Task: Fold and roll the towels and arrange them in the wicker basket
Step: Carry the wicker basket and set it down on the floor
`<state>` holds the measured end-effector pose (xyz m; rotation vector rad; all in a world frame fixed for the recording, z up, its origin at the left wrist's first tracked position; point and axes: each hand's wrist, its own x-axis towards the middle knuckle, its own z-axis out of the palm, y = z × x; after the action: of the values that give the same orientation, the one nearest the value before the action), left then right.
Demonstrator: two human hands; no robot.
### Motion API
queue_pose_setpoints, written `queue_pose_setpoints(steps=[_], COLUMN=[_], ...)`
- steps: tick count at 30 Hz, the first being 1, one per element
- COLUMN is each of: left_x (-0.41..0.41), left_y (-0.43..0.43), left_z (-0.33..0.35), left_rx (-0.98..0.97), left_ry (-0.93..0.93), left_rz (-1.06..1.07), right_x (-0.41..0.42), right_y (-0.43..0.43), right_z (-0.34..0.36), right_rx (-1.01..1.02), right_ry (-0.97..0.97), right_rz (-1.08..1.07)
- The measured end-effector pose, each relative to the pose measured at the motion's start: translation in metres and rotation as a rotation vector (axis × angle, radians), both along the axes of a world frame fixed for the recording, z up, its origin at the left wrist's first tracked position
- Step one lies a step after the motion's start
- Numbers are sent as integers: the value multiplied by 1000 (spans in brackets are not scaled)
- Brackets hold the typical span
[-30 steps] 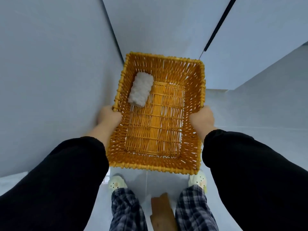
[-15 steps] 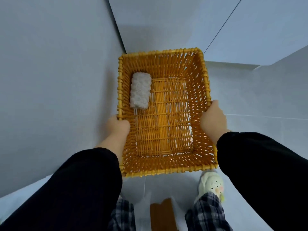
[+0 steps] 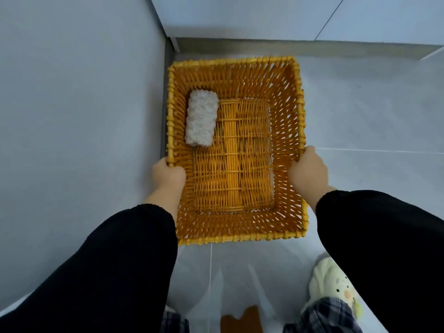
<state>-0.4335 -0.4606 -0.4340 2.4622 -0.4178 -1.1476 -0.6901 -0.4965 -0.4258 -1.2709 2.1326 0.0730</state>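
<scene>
Wicker basket (image 3: 236, 227) held over pale tiled floor (image 3: 360, 111), close beside a grey wall (image 3: 72, 92); left hand (image 3: 168, 175) grip clamped on left rim, right hand (image 3: 308, 173) grip clamped on right rim; one rolled white towel (image 3: 201, 121) lies inside along left wall, far end; slipper (image 3: 332, 287) at lower right.

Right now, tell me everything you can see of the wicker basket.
The wicker basket is rectangular, orange-yellow, open-topped, with slatted sloping walls, a braided rim and a tighter woven bottom. Seen from above, it is level beside a grey panel; whether it rests on the tiled floor is unclear. The left hand grips its left rim, the right hand its right rim. One white rolled towel lies inside along the left wall.
</scene>
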Motion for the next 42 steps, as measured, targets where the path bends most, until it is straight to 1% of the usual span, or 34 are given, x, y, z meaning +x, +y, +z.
queue_pose_setpoints(steps=[4, 8, 16, 20, 23, 26, 28, 30, 33, 34, 37, 40, 42], left_x=[3, 4, 4, 5, 1, -11, -21, -33, -53, -58, -70, -72, -67], left_y=[5, 5, 2, 4, 5, 5, 6, 5, -1, -4, -13, -13, -12], left_z=[-16, -23, -29, -21, -7, 14, 30, 55, 102, 118, 176, 246, 302], left_rx=[11, 24, 118, 161, 160, 80, 23, -28, -171, -203, -264, -316, -354], left_ry=[-12, -28, -126, -130, -126, -209, -272, -357, -455, -477, -530, -572, -601], left_rz=[7, -40, -106, -199, -221, -255, -379, -586, -939, -1005, -1050, -1111, -1137], right_x=[8, 14, 19, 18, 15, 18, 25, 32, 37, 38, 37, 35, 32], right_y=[5, 11, 13, 8, 2, 0, 2, 5, 9, 10, 10, 9, 5], right_z=[-13, -15, -16, -21, -17, -3, 19, 48, 95, 110, 165, 233, 291], right_rx=[29, 12, 44, 113, 208, 236, 161, 41, -97, -123, -187, -241, -283], right_ry=[-18, -17, -44, -32, -39, -61, -93, -120, -102, -84, -24, -6, 1], right_rz=[-15, -29, -112, -127, -83, -63, -56, 31, 313, 400, 523, 532, 556])
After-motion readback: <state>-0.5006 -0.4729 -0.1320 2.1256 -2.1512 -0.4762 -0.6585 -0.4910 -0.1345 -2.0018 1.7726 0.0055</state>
